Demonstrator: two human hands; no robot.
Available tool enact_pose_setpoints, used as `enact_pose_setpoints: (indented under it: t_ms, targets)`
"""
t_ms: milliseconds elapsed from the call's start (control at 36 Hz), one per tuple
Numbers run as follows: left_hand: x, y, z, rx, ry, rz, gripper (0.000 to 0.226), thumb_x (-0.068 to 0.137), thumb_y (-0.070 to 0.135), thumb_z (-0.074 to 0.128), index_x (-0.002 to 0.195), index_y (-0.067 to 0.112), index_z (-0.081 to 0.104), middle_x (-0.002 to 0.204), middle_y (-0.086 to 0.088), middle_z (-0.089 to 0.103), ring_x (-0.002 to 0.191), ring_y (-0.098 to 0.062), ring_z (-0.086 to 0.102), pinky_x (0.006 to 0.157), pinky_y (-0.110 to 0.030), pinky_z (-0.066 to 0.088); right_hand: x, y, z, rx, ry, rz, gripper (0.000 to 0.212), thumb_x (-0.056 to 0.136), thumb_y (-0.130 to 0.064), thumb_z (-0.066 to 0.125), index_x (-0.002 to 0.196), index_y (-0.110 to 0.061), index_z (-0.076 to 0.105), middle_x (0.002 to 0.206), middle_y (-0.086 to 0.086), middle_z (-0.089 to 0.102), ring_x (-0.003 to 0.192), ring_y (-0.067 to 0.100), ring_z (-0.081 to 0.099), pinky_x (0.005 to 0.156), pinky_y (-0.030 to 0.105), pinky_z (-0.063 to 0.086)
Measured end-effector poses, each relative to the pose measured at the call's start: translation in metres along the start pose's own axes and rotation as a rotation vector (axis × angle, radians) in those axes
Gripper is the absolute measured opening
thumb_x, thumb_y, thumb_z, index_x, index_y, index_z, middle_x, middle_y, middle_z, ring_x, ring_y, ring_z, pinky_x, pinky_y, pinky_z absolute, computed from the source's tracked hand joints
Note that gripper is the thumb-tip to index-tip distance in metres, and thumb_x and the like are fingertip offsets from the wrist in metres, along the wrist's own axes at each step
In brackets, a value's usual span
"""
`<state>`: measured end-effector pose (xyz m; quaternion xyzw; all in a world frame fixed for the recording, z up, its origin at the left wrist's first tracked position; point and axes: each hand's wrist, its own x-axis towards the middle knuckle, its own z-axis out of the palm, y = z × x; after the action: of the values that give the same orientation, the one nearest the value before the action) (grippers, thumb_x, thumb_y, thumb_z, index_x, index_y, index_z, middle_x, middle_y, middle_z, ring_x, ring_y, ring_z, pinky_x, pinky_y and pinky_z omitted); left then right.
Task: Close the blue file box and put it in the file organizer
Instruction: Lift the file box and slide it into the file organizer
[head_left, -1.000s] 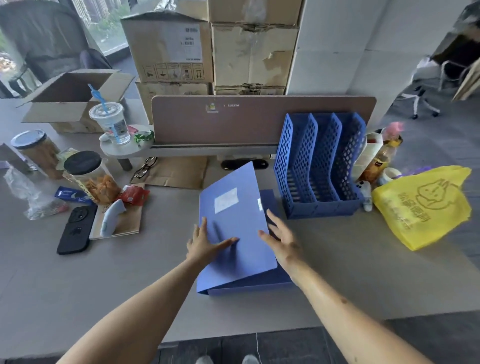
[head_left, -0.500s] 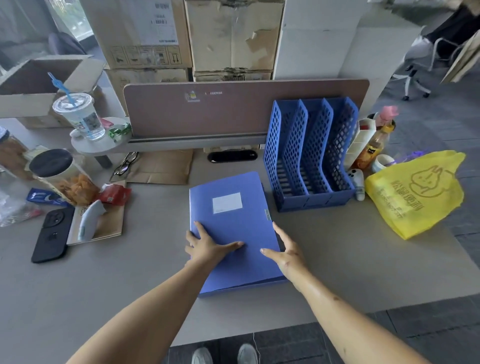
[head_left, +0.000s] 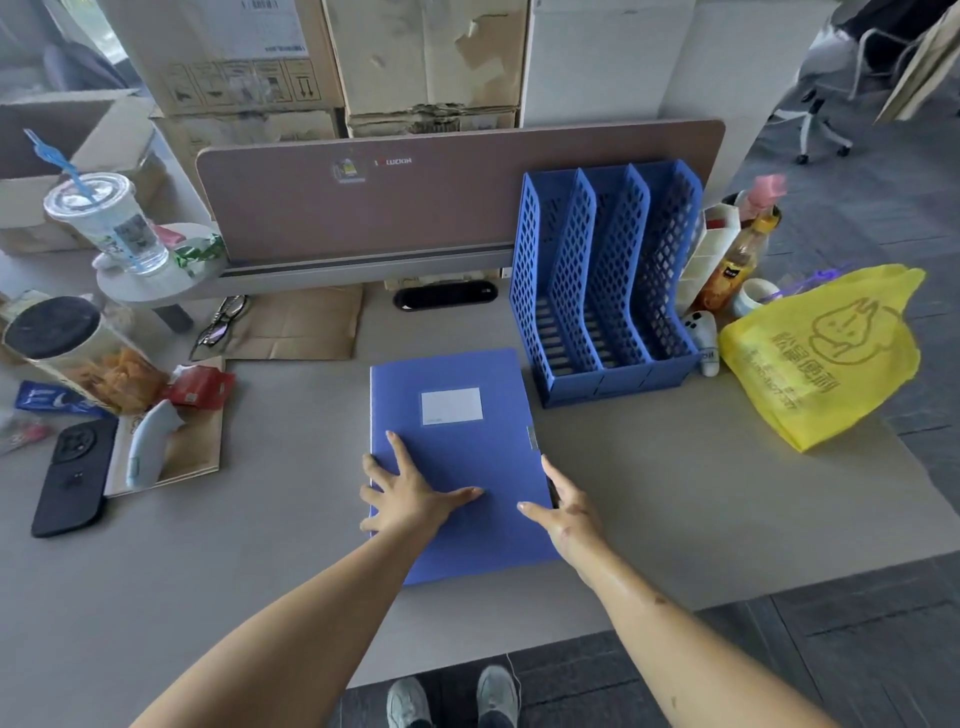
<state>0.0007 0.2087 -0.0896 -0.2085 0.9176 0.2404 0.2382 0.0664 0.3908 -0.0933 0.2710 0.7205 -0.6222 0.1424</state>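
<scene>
Two hands are on the box, and I judge the first half done. My left hand (head_left: 415, 496) lies flat and spread on the lid, gripping nothing. My right hand (head_left: 563, 512) sits open along the right edge, thumb on the lid, fingers down the side where the clasp (head_left: 532, 436) is; I cannot tell whether that clasp has caught. The box (head_left: 457, 452) lies flat near the desk's (head_left: 701, 493) front edge, lid down and level: plain blue, a blank white label toward its far end. The organizer (head_left: 602, 280) stands just beyond its far right corner, against the back edge, three slots, all bare. Left to do: lift, turn upright, slide into a slot.
</scene>
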Motion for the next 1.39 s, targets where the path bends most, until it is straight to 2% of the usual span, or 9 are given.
enact_pose_setpoints:
  t_ms: [250, 389, 583, 667, 722, 778, 861, 944, 1389]
  targets:
    - [-0.002, 0.004, 0.005, 0.071, 0.028, 0.004, 0.135, 0.043, 0.086, 0.07, 0.141, 0.061, -0.02, 0.158, -0.005, -0.01, 0.139, -0.037, 0.02, 0.099, -0.06, 0.039, 0.01, 0.004, -0.004, -0.107, 0.028, 0.036, 0.071, 0.086, -0.015, 0.069, 0.148, -0.019, 0.036, 0.152, -0.001, 0.04, 0.139, 0.017, 0.041, 0.101, 0.02, 0.036]
    - [0.0, 0.006, 0.001, 0.079, -0.003, -0.001, 0.133, 0.044, 0.087, 0.069, 0.143, 0.06, -0.015, 0.155, -0.005, -0.008, 0.137, -0.036, 0.021, 0.1, -0.059, 0.038, 0.015, -0.007, 0.005, -0.452, 0.177, 0.048, 0.049, 0.096, -0.03, 0.049, 0.144, -0.025, 0.041, 0.14, -0.002, 0.056, 0.117, 0.024, 0.06, 0.093, 0.029, 0.046]
    - [0.02, -0.007, -0.017, -0.097, 0.045, -0.002, 0.098, 0.074, 0.07, 0.066, 0.148, 0.059, 0.002, 0.135, -0.002, 0.027, 0.115, -0.031, 0.039, 0.095, -0.052, 0.039, 0.044, -0.033, 0.002, -0.668, 0.165, 0.089, 0.051, 0.098, -0.048, 0.029, 0.147, -0.038, 0.027, 0.138, -0.002, 0.054, 0.113, 0.028, 0.06, 0.075, 0.033, 0.044]
    - [0.032, -0.01, -0.023, -0.166, 0.033, 0.002, 0.096, 0.078, 0.065, 0.066, 0.15, 0.055, 0.004, 0.131, -0.006, 0.031, 0.117, -0.036, 0.038, 0.095, -0.053, 0.042, 0.06, -0.037, -0.001, -0.572, 0.15, 0.126, 0.036, 0.097, -0.048, 0.029, 0.112, -0.031, 0.058, 0.101, -0.001, 0.065, 0.084, 0.023, 0.062, 0.068, 0.032, 0.042]
    - [0.038, -0.009, -0.023, -0.204, 0.009, 0.01, 0.099, 0.077, 0.062, 0.07, 0.153, 0.049, 0.007, 0.133, -0.007, 0.031, 0.12, -0.037, 0.036, 0.092, -0.049, 0.043, 0.067, -0.039, -0.002, -0.507, 0.163, 0.134, 0.034, 0.097, -0.046, 0.034, 0.078, -0.025, 0.053, 0.068, -0.002, 0.053, 0.059, 0.019, 0.048, 0.061, 0.03, 0.036]
    - [0.041, -0.007, -0.022, -0.234, -0.007, 0.024, 0.104, 0.076, 0.057, 0.073, 0.155, 0.042, 0.007, 0.138, -0.008, 0.032, 0.124, -0.039, 0.035, 0.093, -0.048, 0.041, 0.067, -0.042, -0.003, -0.435, 0.162, 0.145, 0.036, 0.096, -0.044, 0.042, 0.068, -0.023, 0.046, 0.06, -0.002, 0.046, 0.053, 0.018, 0.042, 0.06, 0.029, 0.032]
    - [0.043, -0.004, -0.019, -0.261, 0.003, 0.023, 0.107, 0.076, 0.053, 0.076, 0.156, 0.039, 0.006, 0.142, -0.009, 0.032, 0.127, -0.041, 0.035, 0.095, -0.048, 0.04, 0.065, -0.044, -0.002, -0.314, 0.134, 0.149, 0.023, 0.095, -0.039, 0.051, 0.093, -0.022, 0.065, 0.084, 0.008, 0.065, 0.072, 0.025, 0.059, 0.069, 0.029, 0.039]
    - [0.043, -0.003, -0.015, -0.277, 0.017, 0.01, 0.105, 0.077, 0.051, 0.076, 0.155, 0.039, 0.007, 0.143, -0.008, 0.032, 0.126, -0.041, 0.035, 0.084, -0.042, 0.037, 0.061, -0.042, 0.0, -0.217, 0.163, 0.152, 0.041, 0.094, -0.037, 0.054, 0.128, -0.013, 0.059, 0.106, 0.007, 0.066, 0.089, 0.025, 0.058, 0.084, 0.035, 0.05]
    - [0.048, -0.02, -0.031, -0.42, -0.036, 0.038, 0.119, 0.062, 0.052, 0.086, 0.152, 0.043, 0.008, 0.143, -0.014, 0.041, 0.125, -0.042, 0.048, 0.098, -0.058, 0.047, 0.044, -0.062, 0.018, -0.081, 0.061, 0.317, 0.06, 0.097, -0.049, 0.041, 0.148, -0.018, 0.034, 0.152, 0.004, 0.04, 0.137, 0.028, 0.041, 0.109, 0.04, 0.033]
